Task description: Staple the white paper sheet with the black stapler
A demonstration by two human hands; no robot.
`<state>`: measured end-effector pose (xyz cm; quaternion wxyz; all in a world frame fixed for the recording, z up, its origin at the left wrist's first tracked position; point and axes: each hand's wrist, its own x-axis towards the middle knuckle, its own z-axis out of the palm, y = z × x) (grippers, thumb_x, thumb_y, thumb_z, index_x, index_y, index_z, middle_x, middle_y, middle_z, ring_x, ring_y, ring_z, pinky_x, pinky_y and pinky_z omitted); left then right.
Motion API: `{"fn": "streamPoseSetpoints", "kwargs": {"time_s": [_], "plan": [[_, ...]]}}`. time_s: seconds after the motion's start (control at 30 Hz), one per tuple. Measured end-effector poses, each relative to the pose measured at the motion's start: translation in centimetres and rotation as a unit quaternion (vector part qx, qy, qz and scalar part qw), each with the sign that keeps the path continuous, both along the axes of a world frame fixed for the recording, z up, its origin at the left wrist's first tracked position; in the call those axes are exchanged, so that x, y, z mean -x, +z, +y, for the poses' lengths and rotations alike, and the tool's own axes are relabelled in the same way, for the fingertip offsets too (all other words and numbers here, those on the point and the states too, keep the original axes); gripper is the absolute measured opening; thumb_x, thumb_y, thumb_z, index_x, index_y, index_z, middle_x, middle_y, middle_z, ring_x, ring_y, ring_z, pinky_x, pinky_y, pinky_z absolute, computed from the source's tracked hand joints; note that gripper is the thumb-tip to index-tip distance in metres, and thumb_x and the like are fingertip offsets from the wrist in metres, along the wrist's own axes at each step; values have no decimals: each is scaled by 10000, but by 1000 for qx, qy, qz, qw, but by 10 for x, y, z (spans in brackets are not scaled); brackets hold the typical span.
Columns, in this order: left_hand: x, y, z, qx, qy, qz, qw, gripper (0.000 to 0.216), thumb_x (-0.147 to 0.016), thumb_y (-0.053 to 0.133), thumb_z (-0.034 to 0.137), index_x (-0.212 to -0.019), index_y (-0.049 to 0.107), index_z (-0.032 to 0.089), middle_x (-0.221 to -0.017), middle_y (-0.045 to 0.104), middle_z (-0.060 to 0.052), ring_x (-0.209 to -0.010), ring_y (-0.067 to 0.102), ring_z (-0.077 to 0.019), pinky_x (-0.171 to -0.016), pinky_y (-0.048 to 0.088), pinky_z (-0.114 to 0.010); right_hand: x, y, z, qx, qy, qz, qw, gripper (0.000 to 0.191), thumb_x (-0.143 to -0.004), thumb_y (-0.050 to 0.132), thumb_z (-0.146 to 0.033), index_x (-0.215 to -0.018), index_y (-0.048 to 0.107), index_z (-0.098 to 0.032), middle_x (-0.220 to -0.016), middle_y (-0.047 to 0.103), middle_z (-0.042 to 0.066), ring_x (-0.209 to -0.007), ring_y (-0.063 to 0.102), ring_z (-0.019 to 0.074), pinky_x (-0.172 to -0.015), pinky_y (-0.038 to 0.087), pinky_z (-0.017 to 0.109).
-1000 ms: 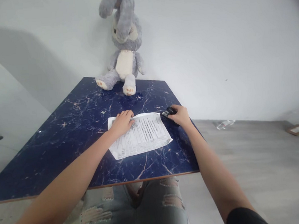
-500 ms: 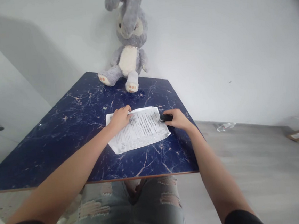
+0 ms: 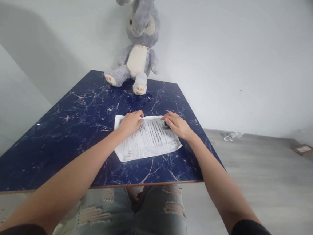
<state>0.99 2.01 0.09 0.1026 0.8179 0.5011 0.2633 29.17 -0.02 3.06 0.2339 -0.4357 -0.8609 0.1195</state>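
1. Nearest, the person's legs in ripped blue jeans (image 3: 122, 223) show below the near edge of a dark blue, marbled desk (image 3: 52, 148).
2. A printed sheet (image 3: 150, 143), slightly creased, lies close to that edge, toward the near right corner.
3. The left hand (image 3: 131, 122) rests across its far left part, fingers bent at its far edge; I cannot tell whether they pinch the paper.
4. The right hand (image 3: 179, 125) is closed over a small black object (image 3: 166, 125), mostly hidden, at the sheet's far right part.
5. A grey plush rabbit (image 3: 137, 60) sits at the desk's far edge, between the corners.
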Motion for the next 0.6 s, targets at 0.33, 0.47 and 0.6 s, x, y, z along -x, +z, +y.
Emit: {"fn": "streamPoseSetpoints", "kwargs": {"time_s": [0.33, 0.47, 0.6], "plan": [[10, 3, 1, 17, -6, 30, 999, 153, -969, 587, 169, -1110, 636, 200, -1142, 732, -110, -1001, 694, -289, -897, 493, -403, 15, -6, -7, -37, -101, -97, 989, 389, -1111, 364, -354, -1208, 734, -286, -1249, 702, 62, -1155, 603, 293, -855, 527, 401], [15, 1, 0, 21, 9, 41, 999, 161, -964, 588, 169, -1114, 641, 193, -1135, 732, -117, -976, 696, -295, -892, 490, -409, 13, -4, -9, -14, -117, -61, 991, 415, -1118, 332, -351, -1202, 730, -272, -1288, 698, 55, -1196, 609, 277, -894, 513, 378], [17, 2, -1, 17, 12, 54, 998, 164, -968, 578, 175, -1121, 634, 195, -1136, 731, -110, -979, 694, -286, -890, 490, -402, 21, 0, -15, -35, -140, -113, 983, 436, -1113, 318, -360, -1196, 735, -268, -1275, 707, 48, -1178, 610, 252, -872, 509, 345]]}}
